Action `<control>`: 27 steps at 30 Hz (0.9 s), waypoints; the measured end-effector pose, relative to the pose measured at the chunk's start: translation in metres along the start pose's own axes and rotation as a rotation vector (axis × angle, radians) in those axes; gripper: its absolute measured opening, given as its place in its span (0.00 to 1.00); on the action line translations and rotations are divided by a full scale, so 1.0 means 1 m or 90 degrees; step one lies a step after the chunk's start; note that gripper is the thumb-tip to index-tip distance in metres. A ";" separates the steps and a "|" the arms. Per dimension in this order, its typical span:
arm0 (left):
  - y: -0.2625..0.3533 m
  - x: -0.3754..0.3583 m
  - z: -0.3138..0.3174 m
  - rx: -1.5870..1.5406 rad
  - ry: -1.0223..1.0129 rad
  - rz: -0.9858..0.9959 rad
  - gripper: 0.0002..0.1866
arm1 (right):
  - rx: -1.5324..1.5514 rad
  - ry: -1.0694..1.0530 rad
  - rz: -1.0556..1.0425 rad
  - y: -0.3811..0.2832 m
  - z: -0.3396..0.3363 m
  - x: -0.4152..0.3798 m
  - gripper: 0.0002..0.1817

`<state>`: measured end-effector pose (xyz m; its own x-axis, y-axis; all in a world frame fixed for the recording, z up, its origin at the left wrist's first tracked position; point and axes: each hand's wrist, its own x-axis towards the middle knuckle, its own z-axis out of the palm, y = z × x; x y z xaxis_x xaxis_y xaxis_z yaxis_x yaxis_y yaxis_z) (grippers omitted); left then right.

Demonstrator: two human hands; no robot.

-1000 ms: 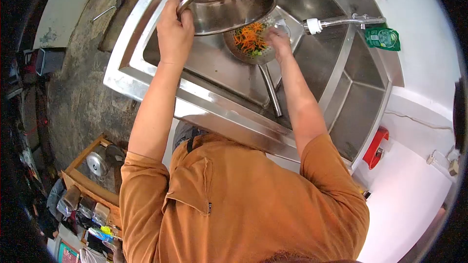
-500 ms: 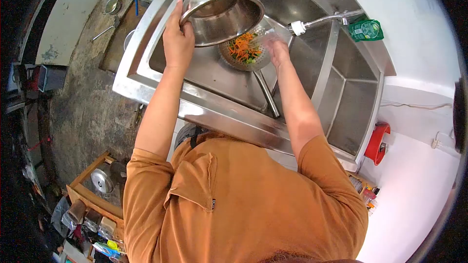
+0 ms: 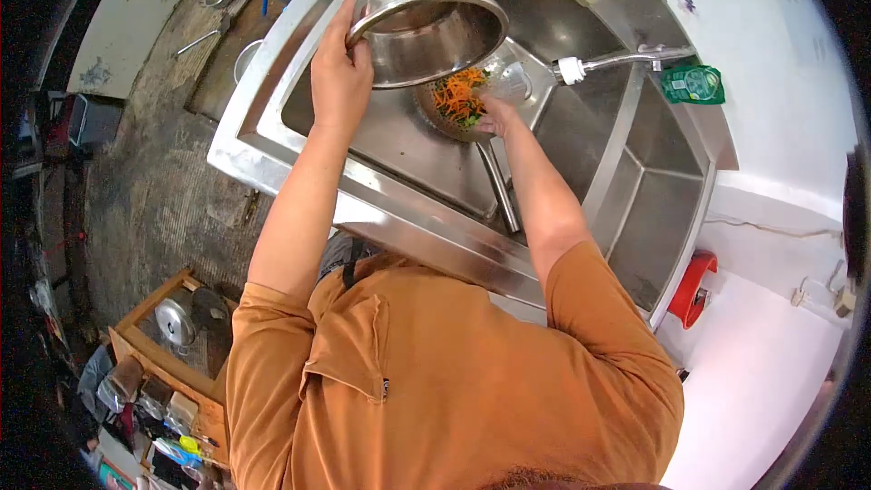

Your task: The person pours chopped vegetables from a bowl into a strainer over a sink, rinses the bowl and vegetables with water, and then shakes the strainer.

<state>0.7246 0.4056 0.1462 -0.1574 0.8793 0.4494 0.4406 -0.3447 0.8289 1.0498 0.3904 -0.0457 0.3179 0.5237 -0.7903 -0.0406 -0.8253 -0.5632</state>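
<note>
Two vessels: tilted steel bowl (image 3: 426,27) above strainer (image 3: 458,109) holding shredded vegetables (image 3: 458,95).

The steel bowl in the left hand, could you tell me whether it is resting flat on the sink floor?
No, the left hand holds the steel bowl tilted above the strainer in the sink.

Open sink (image 3: 399,141) floor left of strainer (image 3: 458,100); blocked above by tilted bowl (image 3: 426,27), to the right by faucet (image 3: 612,61).

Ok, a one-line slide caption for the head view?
Left hand tilts a steel bowl over a sink while the right hand touches shredded vegetables in a strainer.
</note>
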 end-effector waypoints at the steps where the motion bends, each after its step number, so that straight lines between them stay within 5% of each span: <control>1: -0.002 0.001 0.001 0.007 -0.002 -0.006 0.29 | -0.009 0.006 0.011 -0.003 0.008 -0.005 0.40; 6: -0.006 0.001 0.003 0.020 0.000 -0.005 0.29 | 0.123 0.059 0.024 0.016 0.030 0.048 0.37; 10: -0.011 0.002 0.003 0.042 0.012 0.032 0.29 | 0.077 0.087 -0.169 0.030 0.016 0.114 0.31; 12: -0.005 0.001 0.000 0.030 0.005 -0.008 0.28 | 0.020 0.046 -0.255 0.025 0.013 0.122 0.29; 14: -0.005 0.001 -0.001 -0.001 -0.012 -0.051 0.31 | -0.034 0.160 -0.291 0.013 0.012 0.122 0.29; 16: -0.003 0.002 -0.001 -0.006 -0.010 -0.056 0.31 | -0.022 0.083 -0.270 -0.013 0.008 0.075 0.31; 19: 0.000 0.001 -0.001 0.014 -0.013 -0.062 0.32 | -0.166 0.099 -0.332 -0.012 0.010 0.071 0.39; 21: -0.002 0.002 0.000 0.039 -0.018 -0.063 0.32 | -0.594 0.240 -0.442 0.000 0.033 0.059 0.45; 27: -0.008 0.001 0.002 0.020 -0.018 -0.040 0.32 | -0.623 0.261 -0.562 0.014 0.041 0.037 0.43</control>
<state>0.7222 0.4099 0.1394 -0.1600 0.9080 0.3871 0.4579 -0.2792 0.8440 1.0221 0.4066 -0.0929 0.1497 0.9879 -0.0398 0.9402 -0.1547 -0.3035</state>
